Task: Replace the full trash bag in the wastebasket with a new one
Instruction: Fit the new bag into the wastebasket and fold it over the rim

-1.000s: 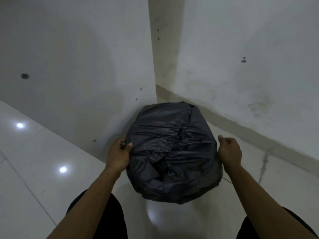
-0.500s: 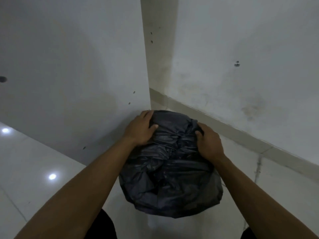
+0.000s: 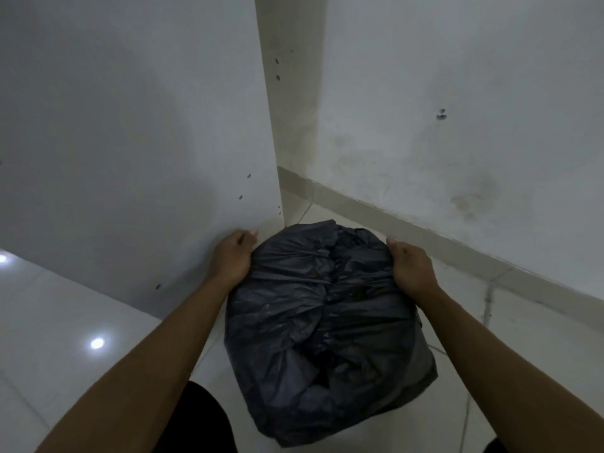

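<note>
A black trash bag (image 3: 327,331), crumpled and bulging, covers the whole top and sides of the wastebasket, which is hidden beneath it. It stands on the white tiled floor in a wall corner. My left hand (image 3: 233,256) grips the plastic at the bag's far left edge. My right hand (image 3: 411,269) grips the plastic at the far right edge, fingers curled into the folds. Both forearms reach in from the bottom of the view.
A white wall panel (image 3: 130,142) stands close on the left, touching distance from my left hand. A stained white wall (image 3: 457,125) with a baseboard (image 3: 425,233) runs behind on the right. Glossy floor tiles (image 3: 65,322) spread to the left and front.
My hands moved from the top middle of the bag outward to its far left and right edges. The view drew closer to the bag.
</note>
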